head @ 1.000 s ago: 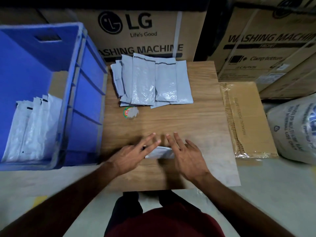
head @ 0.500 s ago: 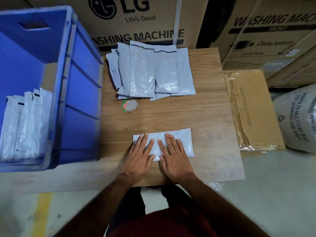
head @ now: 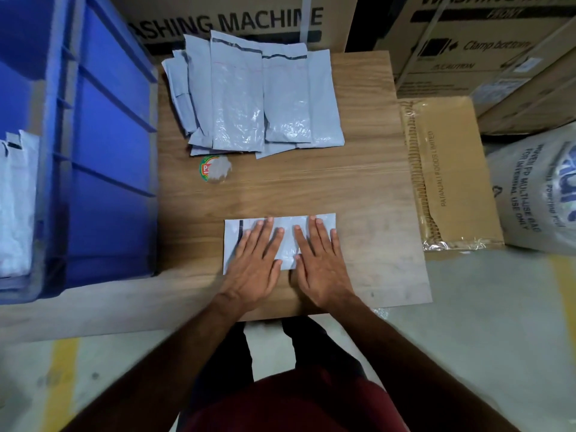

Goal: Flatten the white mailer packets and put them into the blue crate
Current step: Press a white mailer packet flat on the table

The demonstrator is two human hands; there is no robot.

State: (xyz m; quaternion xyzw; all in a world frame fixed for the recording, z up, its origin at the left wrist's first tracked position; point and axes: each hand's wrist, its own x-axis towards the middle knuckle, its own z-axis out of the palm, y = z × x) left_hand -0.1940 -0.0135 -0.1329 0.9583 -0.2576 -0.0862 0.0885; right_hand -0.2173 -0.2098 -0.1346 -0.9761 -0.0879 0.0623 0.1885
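One white mailer packet [head: 288, 244] lies crosswise on the wooden table [head: 367, 194] near its front edge. My left hand [head: 254, 263] and my right hand [head: 321, 263] press flat on it side by side, fingers straight and spread. A pile of several white mailer packets [head: 249, 98] lies at the far side of the table. The blue crate [head: 103, 145] stands to the left, with white packets [head: 15, 201] standing upright inside it.
A round green and red sticker [head: 213, 169] is on the table below the pile. A flat cardboard box [head: 448, 169] lies to the right, a white printed sack [head: 539, 188] beyond it. Large washing-machine cartons [head: 237, 20] stand behind the table.
The packet was mostly hidden under my hands a second ago; it now lies spread flat. My hands have moved apart a little along it, palms pressing down. The camera has tilted downward.
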